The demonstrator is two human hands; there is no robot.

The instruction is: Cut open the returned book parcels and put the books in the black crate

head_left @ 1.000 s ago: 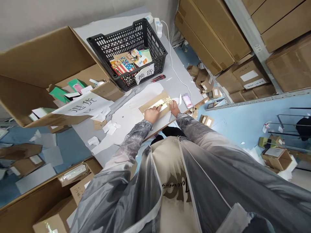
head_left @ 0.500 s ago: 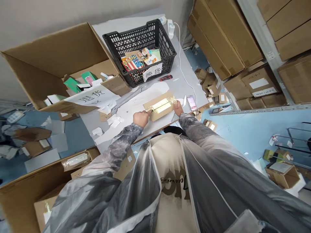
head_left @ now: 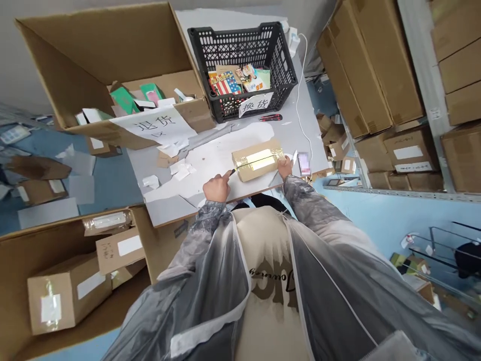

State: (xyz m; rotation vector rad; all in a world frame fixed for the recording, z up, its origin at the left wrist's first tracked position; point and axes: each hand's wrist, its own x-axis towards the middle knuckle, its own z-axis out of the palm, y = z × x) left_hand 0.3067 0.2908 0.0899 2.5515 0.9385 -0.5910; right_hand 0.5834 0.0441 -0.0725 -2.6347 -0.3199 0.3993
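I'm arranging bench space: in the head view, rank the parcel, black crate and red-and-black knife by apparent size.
1. Black plastic crate
2. Taped cardboard parcel
3. Red-and-black utility knife

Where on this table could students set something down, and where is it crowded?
Bare tabletop shows between the paper scraps and the taped cardboard parcel, with a narrower strip from that parcel up to the utility knife. The right end is crowded: right hand, smartphone, white cable.

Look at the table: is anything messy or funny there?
Yes. Crumpled white paper scraps lie loose on the table, to the left of the taped cardboard box, like litter. The table's white covering also looks odd: its edge is ragged, as if torn.
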